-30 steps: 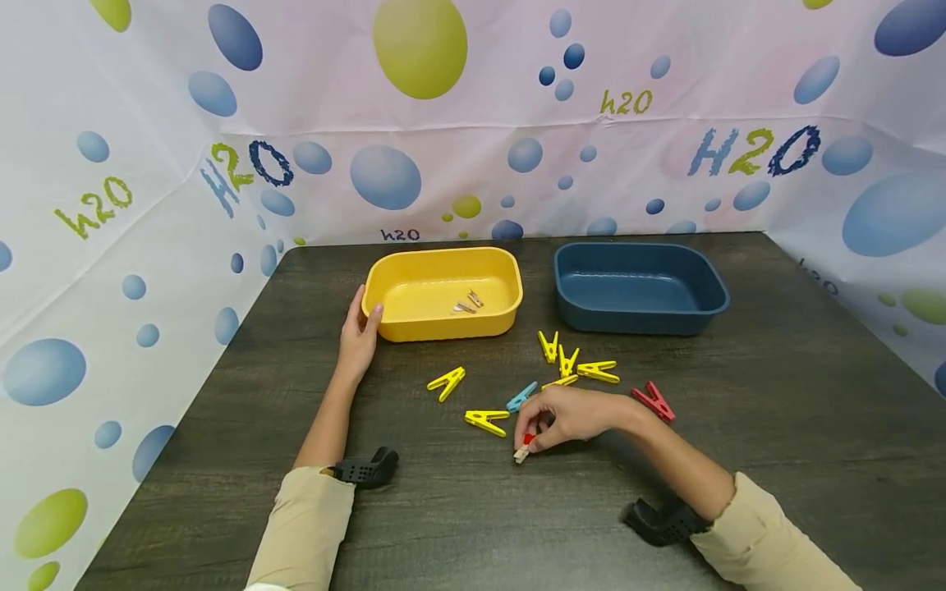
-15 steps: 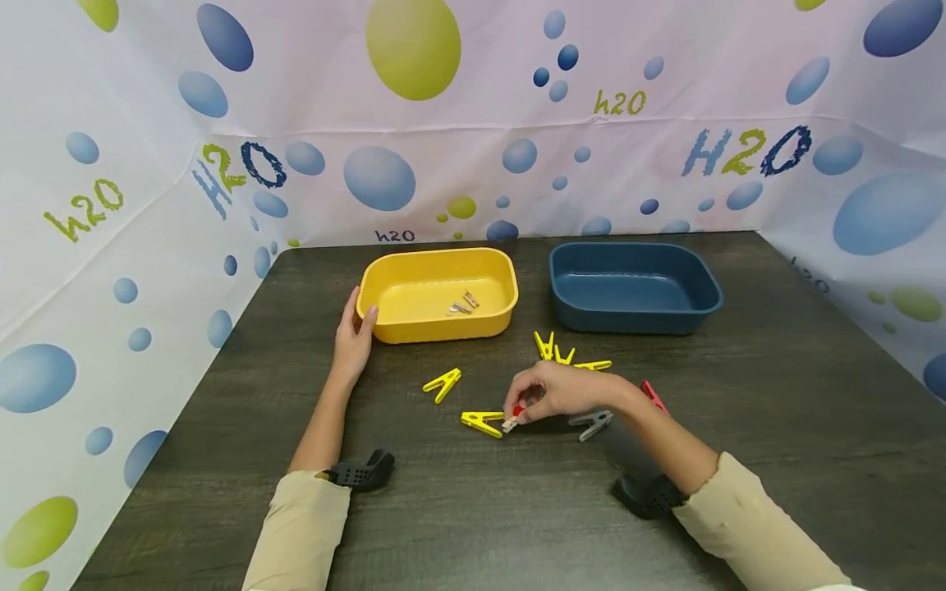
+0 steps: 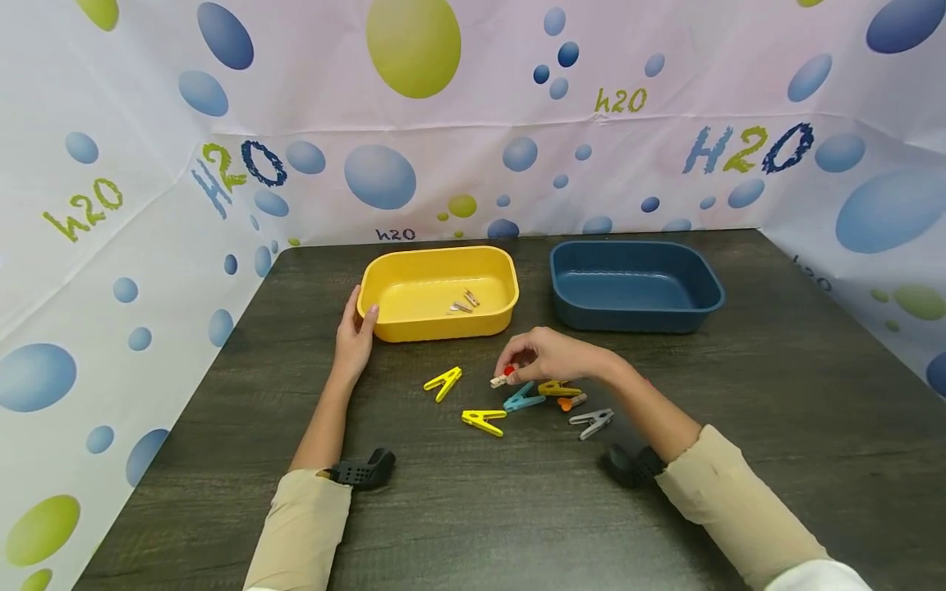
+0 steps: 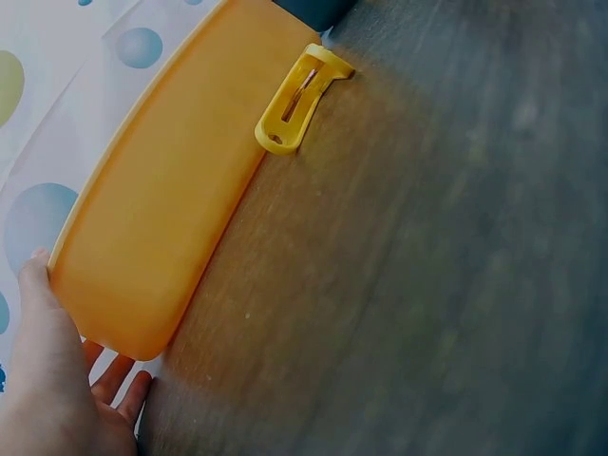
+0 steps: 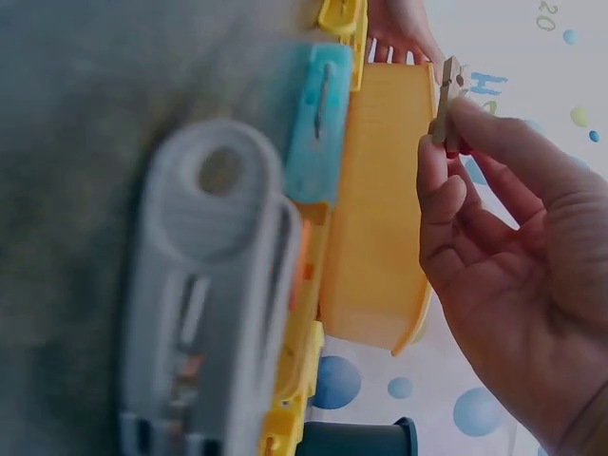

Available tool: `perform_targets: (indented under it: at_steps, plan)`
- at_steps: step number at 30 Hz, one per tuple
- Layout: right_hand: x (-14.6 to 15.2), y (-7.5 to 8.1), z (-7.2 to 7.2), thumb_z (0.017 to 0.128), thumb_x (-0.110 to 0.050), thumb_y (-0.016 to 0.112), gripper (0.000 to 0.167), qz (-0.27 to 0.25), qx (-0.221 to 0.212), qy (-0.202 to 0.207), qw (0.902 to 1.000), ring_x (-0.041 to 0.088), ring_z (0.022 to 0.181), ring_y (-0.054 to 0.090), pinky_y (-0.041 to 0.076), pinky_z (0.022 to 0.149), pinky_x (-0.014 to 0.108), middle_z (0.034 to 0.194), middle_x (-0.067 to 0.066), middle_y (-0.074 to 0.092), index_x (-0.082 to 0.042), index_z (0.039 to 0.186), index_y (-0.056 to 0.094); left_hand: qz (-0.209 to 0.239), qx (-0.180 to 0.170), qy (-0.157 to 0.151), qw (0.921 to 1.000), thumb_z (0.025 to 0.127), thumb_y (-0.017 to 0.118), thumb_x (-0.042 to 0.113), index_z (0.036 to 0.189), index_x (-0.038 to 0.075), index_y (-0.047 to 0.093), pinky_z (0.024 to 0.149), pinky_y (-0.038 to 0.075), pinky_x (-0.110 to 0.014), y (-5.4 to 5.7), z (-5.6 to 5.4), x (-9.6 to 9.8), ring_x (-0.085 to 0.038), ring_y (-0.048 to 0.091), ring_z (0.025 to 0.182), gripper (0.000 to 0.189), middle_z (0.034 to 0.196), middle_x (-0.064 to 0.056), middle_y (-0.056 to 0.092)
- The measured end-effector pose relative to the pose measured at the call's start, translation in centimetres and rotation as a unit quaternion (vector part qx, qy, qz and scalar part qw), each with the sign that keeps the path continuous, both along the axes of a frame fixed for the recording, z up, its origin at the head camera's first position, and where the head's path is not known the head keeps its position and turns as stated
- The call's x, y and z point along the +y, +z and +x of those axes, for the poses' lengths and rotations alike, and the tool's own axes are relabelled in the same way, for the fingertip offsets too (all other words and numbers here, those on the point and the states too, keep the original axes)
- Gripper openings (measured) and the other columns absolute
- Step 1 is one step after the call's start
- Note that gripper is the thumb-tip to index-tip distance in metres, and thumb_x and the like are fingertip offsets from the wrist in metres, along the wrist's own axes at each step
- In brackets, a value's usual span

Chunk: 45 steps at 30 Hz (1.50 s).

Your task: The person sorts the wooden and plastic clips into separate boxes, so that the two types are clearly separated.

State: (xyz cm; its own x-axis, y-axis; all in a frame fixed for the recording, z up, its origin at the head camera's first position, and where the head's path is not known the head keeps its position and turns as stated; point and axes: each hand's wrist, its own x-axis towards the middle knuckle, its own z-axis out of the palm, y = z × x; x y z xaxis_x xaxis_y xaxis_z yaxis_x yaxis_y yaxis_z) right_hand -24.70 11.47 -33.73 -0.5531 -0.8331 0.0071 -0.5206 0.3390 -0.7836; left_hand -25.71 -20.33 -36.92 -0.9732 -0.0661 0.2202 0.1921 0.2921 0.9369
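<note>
My right hand (image 3: 557,355) pinches a small wooden clothespin (image 3: 499,380) with a red decoration between thumb and fingers, raised over the table in front of the yellow tub (image 3: 436,331). My left hand (image 3: 353,345) holds that tub by its near left corner, thumb at the rim and fingers along the outside. Two small clothespins (image 3: 470,298) lie inside the tub. Below the right hand are a light blue clothespin (image 3: 523,400), a yellow clothespin (image 3: 557,388), a small wooden clothespin with an orange decoration (image 3: 572,403) and a grey clothespin (image 5: 209,285). The right forearm hides other clothespins.
A dark blue tub (image 3: 637,321) stands right of the yellow one. Two more yellow clothespins, one upper (image 3: 443,382) and one lower (image 3: 484,421), lie left of the group. A patterned sheet (image 3: 473,180) backs the dark wooden table (image 3: 458,517).
My right hand has lifted the wooden clothespin and carried it up and left toward the yellow tub, uncovering the blue and orange clothespins. My left hand stays at the tub.
</note>
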Motion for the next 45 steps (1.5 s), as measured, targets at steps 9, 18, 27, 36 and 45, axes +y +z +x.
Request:
perform_targets:
  at_steps: [9, 18, 27, 36, 45]
  plan:
    - [-0.5, 1.3, -1.4, 0.087, -0.008, 0.064, 0.014, -0.007, 0.015, -0.032, 0.9994, 0.019, 0.077, 0.054, 0.048, 0.07, 0.03, 0.088, 0.0, 0.062, -0.005, 0.1, 0.068, -0.002, 0.002, 0.0, 1.0, 0.1, 0.042, 0.021, 0.147, 0.005, 0.014, 0.104, 0.023, -0.041, 0.0, -0.1, 0.2, -0.03, 0.023, 0.132, 0.057, 0.149, -0.017, 0.015]
    - [-1.6, 2.5, -2.9, 0.087, -0.012, 0.065, 0.012, -0.001, 0.024, -0.06, 0.9979, 0.018, 0.076, 0.053, 0.046, 0.069, 0.03, 0.087, 0.0, 0.062, -0.007, 0.098, 0.068, 0.0, 0.007, -0.005, 1.0, 0.1, 0.041, 0.021, 0.147, 0.005, 0.014, 0.104, 0.024, -0.04, -0.1, -0.2, 0.1, -0.029, 0.023, 0.132, 0.058, 0.149, -0.016, 0.015]
    - [-3.1, 3.5, -4.3, 0.086, -0.008, 0.065, 0.014, -0.001, 0.044, -0.098, 0.9942, 0.019, 0.081, 0.054, 0.046, 0.073, 0.03, 0.09, 0.002, 0.063, -0.004, 0.099, 0.068, 0.007, 0.001, -0.007, 1.0, 0.099, 0.041, 0.022, 0.147, 0.006, 0.013, 0.104, 0.025, -0.04, 0.0, -0.1, 0.2, -0.029, 0.024, 0.132, 0.058, 0.149, -0.015, 0.015]
    - [-4.4, 3.2, -6.0, 0.087, -0.012, 0.065, 0.013, 0.002, 0.06, -0.154, 0.9862, 0.02, 0.077, 0.052, 0.045, 0.069, 0.029, 0.088, 0.003, 0.063, -0.005, 0.097, 0.068, 0.009, 0.002, -0.002, 1.0, 0.099, 0.042, 0.02, 0.147, 0.006, 0.014, 0.103, 0.025, -0.041, -0.1, -0.1, 0.0, -0.029, 0.024, 0.132, 0.057, 0.149, -0.015, 0.015]
    - [-5.3, 2.0, -7.3, 0.086, -0.012, 0.066, 0.015, -0.001, 0.058, -0.217, 0.9745, 0.019, 0.079, 0.053, 0.045, 0.068, 0.027, 0.092, 0.004, 0.063, -0.004, 0.099, 0.068, -0.002, 0.0, 0.001, 1.0, 0.099, 0.042, 0.023, 0.147, 0.006, 0.014, 0.104, 0.025, -0.04, -0.2, -0.1, -0.2, -0.029, 0.024, 0.132, 0.058, 0.149, -0.015, 0.016]
